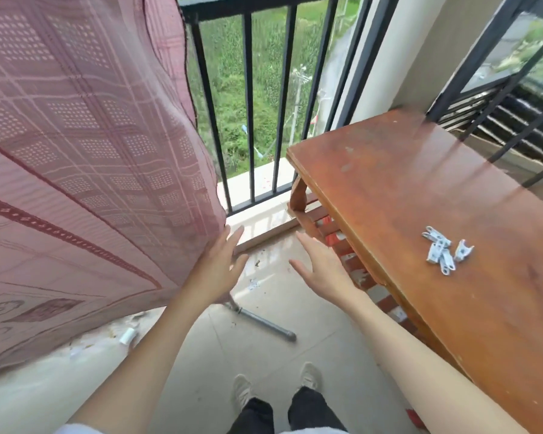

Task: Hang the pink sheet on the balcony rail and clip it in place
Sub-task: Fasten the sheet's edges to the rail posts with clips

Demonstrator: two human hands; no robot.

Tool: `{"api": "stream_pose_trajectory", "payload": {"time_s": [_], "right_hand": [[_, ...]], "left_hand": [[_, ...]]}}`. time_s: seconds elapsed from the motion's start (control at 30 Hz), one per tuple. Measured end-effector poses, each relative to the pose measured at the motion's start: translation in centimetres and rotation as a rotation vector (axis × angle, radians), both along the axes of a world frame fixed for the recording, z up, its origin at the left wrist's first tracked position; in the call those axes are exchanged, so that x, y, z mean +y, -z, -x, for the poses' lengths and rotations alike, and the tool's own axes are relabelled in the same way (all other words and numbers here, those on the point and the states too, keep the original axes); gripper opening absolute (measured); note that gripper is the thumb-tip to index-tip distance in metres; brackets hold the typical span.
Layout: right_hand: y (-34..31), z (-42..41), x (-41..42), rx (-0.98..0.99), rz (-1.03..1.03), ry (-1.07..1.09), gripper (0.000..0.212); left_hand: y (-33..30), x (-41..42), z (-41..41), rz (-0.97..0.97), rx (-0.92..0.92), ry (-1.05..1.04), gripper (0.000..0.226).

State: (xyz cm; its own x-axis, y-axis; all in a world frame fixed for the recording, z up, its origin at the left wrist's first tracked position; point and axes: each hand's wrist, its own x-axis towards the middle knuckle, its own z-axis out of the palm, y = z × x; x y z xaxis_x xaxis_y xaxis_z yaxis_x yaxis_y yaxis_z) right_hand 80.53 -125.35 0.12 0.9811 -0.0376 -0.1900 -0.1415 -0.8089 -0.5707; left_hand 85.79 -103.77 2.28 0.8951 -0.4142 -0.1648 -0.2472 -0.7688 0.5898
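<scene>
The pink patterned sheet (76, 151) hangs over the black balcony rail (251, 4) and fills the left half of the view, billowing inward. My left hand (220, 264) is flat with fingers spread, touching the sheet's lower right edge. My right hand (320, 264) hovers open over the floor, apart from the sheet, holding nothing. Several pale blue-white clips (444, 252) lie in a small pile on the brown wooden table (452, 308) at the right.
A grey metal pipe (261, 321) lies on the tiled floor below my hands, and a small white cylinder (127, 335) sits near the sheet's bottom edge. The table has a lower slatted shelf (336, 236). My feet (276, 386) stand at the bottom centre.
</scene>
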Motion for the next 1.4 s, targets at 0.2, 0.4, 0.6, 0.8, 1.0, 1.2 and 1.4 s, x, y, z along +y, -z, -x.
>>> {"api": "stream_pose_trajectory", "payload": {"time_s": [0.2, 0.4, 0.6, 0.8, 1.0, 1.2, 1.4], "right_hand": [[0.4, 4.7, -9.7, 0.01, 0.125, 0.25, 0.058], [3.3, 7.6, -21.7, 0.087, 0.052, 0.556, 0.051], [6.6, 8.0, -31.3, 0.067, -0.018, 0.73, 0.032], [9.9, 6.8, -33.8, 0.196, -0.154, 0.721, 0.029], [11.6, 5.5, -34.7, 0.239, -0.26, 0.808, 0.026], [11.5, 5.0, -34.7, 0.308, -0.26, 0.798, 0.01], [9.3, 4.0, -31.9, 0.339, -0.346, 0.757, 0.014]], "left_hand": [[2.3, -9.2, 2.9, -0.208, -0.12, 0.319, 0.049], [5.8, -20.8, 4.8, -0.254, 0.026, 0.417, 0.056], [9.6, -35.3, 4.9, -0.234, 0.136, 0.472, 0.054], [12.3, -43.5, 5.4, -0.228, 0.198, 0.355, 0.054], [14.2, -47.3, 3.2, -0.246, 0.166, 0.26, 0.037], [13.8, -46.4, 3.7, -0.125, 0.254, 0.042, 0.022], [11.4, -39.6, 3.5, 0.106, 0.462, -0.276, 0.013]]}}
